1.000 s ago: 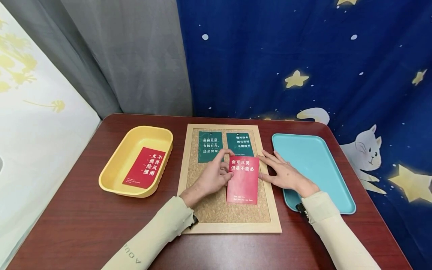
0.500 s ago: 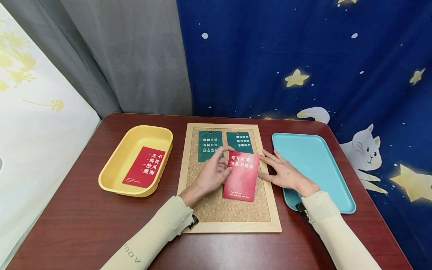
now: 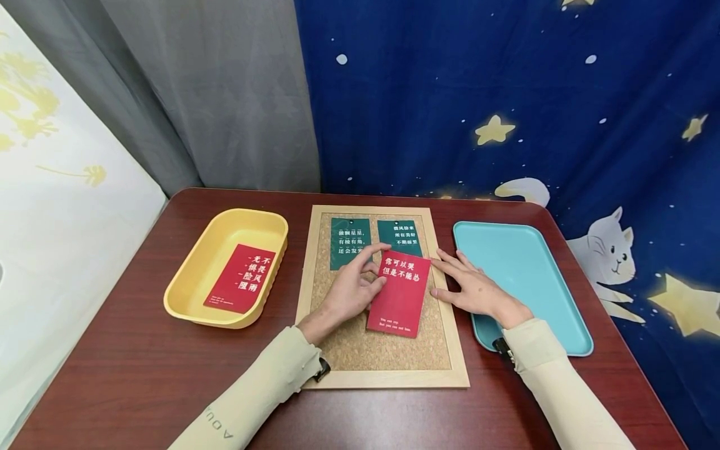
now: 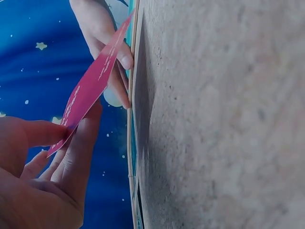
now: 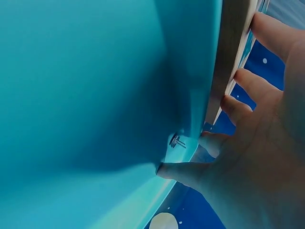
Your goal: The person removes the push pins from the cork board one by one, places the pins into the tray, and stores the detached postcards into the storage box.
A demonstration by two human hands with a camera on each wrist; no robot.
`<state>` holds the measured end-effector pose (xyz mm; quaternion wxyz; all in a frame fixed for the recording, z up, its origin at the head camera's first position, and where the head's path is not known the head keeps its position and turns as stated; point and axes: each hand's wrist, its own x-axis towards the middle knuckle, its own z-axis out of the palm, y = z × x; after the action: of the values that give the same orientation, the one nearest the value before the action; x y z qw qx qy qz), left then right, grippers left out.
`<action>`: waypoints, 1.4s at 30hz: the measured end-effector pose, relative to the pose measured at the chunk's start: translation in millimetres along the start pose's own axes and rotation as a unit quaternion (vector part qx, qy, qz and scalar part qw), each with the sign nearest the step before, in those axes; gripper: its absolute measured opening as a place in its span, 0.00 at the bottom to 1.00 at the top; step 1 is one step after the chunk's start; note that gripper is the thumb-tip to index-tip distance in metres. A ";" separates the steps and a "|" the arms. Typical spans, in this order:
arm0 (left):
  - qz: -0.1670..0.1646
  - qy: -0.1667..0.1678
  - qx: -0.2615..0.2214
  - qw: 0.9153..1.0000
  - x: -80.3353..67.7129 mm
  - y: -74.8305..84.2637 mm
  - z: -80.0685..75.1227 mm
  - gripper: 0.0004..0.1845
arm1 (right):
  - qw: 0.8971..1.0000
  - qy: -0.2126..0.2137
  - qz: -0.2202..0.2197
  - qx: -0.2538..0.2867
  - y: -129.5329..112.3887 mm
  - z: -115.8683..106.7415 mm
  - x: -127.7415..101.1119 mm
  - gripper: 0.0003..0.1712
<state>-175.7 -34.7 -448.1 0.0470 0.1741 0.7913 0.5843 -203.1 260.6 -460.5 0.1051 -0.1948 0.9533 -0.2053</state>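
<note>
Over speckled cork (image 3: pixel 365 351), thin rectangular red card (image 3: pixel 399 294)

A smooth red-brown table (image 3: pixel 118 375); behind it, a plain grey fabric curtain (image 3: pixel 225 94) beside a deep-blue fabric curtain (image 3: pixel 405 112) printed with yellow stars (image 3: pixel 494 130) and a white cat (image 3: pixel 610 253); at left, a white surface (image 3: pixel 62 237) with yellow flowers (image 3: pixel 97 175).

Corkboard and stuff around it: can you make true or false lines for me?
1. The left hand pinches a red card. True.
2. The right hand touches the edge of the corkboard. True.
3. The left hand's red card lies flat. False: it's tilted.
4. Another red card lies in the yellow bin. True.
5. The green cards are in that bin. False: they're on the corkboard.
6. The blue tray is left of the corkboard. False: it's on the right.
</note>
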 end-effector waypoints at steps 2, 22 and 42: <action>0.001 -0.001 -0.001 1.000 -0.1 -0.5 0.1 0.33 | 1.000 0.001 -0.002 -0.001 -0.1 -0.3 0.0 0.44; -0.028 0.013 -0.019 0.999 -1.4 0.4 -5.3 0.36 | 1.000 0.000 0.006 -0.002 -3.5 -1.5 0.1 0.43; -0.050 0.042 -0.030 0.997 -5.6 -3.6 -15.2 0.36 | 1.000 -0.005 0.005 -0.001 -2.5 0.0 0.0 0.44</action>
<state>-175.5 -51.2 -447.5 0.0480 0.1085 0.7820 0.6118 -202.3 258.5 -459.4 0.1105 -0.1912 0.9541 -0.2024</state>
